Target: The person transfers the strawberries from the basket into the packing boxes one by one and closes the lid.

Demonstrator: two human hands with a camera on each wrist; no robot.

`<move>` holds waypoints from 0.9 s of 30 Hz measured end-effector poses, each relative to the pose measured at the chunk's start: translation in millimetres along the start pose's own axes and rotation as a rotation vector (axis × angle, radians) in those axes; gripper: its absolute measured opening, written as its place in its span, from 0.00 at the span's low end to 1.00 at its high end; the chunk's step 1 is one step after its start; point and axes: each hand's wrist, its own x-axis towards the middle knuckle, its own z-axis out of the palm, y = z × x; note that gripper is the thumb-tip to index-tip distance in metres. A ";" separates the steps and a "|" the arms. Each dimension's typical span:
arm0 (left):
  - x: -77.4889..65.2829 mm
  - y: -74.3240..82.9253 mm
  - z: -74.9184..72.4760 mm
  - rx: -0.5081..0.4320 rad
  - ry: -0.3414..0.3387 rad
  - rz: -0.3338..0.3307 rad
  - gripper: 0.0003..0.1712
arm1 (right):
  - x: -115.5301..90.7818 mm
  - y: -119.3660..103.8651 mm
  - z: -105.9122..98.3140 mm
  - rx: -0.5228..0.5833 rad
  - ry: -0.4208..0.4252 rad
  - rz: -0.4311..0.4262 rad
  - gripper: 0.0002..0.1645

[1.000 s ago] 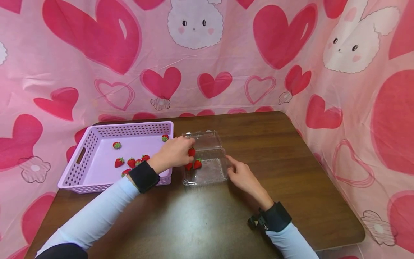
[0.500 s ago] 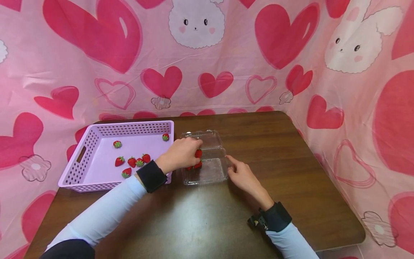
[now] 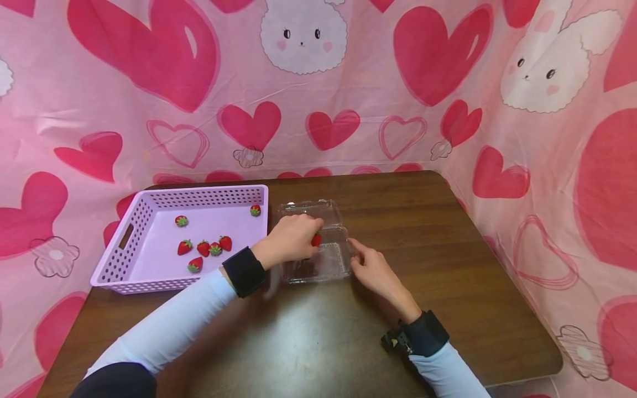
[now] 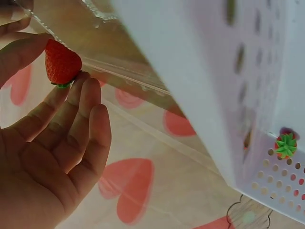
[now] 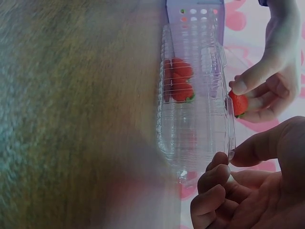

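My left hand pinches a strawberry between thumb and fingertips, its green cap pointing down in the left wrist view. It hangs over the base of a clear plastic clamshell box, whose lid is folded back toward the wall. Seen from the right wrist, the strawberry is just above the rim, and a pair of strawberries shows through the box wall. My left hand hides those two from the head camera. My right hand pinches the box's right rim between thumb and fingers.
A lilac perforated basket stands left of the box, close beside it. Several strawberries lie on its floor, with one more strawberry in its far right corner. Brown wooden table extends to the right; a heart-patterned cloth hangs behind.
My left hand has moved right across the box with the strawberry, from its left side toward the middle, covering the strawberries inside. My right hand has stayed at the rim.
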 end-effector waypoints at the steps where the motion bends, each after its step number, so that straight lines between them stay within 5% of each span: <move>1: 0.5 1.4 0.4 0.002 0.000 0.003 0.15 | -0.3 0.0 -0.1 0.000 0.001 0.000 0.33; 15: 3.2 19.4 7.7 0.015 -0.062 0.026 0.19 | -0.7 0.2 -1.5 -0.046 0.023 -0.025 0.33; 27: 2.1 25.6 19.6 0.040 -0.047 0.020 0.19 | -3.7 0.4 -2.3 -0.005 -0.001 0.006 0.33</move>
